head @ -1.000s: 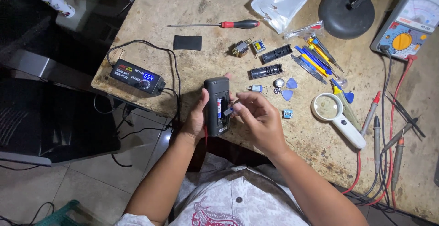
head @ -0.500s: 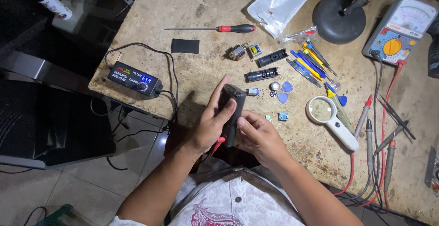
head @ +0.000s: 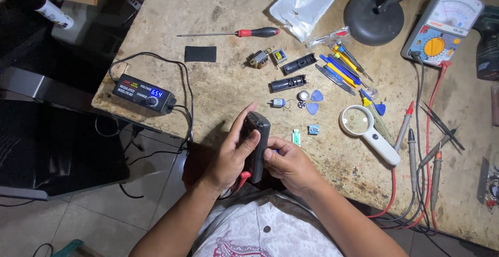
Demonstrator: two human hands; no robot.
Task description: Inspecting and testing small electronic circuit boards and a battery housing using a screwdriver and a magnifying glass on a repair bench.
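A small black rectangular device (head: pixel 258 140) is held on edge over the near edge of the worn workbench (head: pixel 228 85). My left hand (head: pixel 232 155) wraps its left side, thumb across the face. My right hand (head: pixel 288 163) pinches its lower right side. A red lead (head: pixel 241 180) hangs below the device. Just beyond lie a tiny motor (head: pixel 278 103), a coin cell (head: pixel 303 95) and blue picks (head: pixel 313 102).
An adjustable power adapter (head: pixel 143 93) with a lit blue display sits at the left edge. A red-handled screwdriver (head: pixel 244 32), black tubes (head: pixel 287 84), magnifier (head: pixel 367 131), analog multimeter (head: pixel 437 28), probes (head: pixel 426 153), plastic bag (head: pixel 306 4) and lamp base (head: pixel 373 17) fill the bench.
The device has turned from face-up to on edge, and both hands have drawn it closer to my body at the table's near edge. My left thumb now lies across it.
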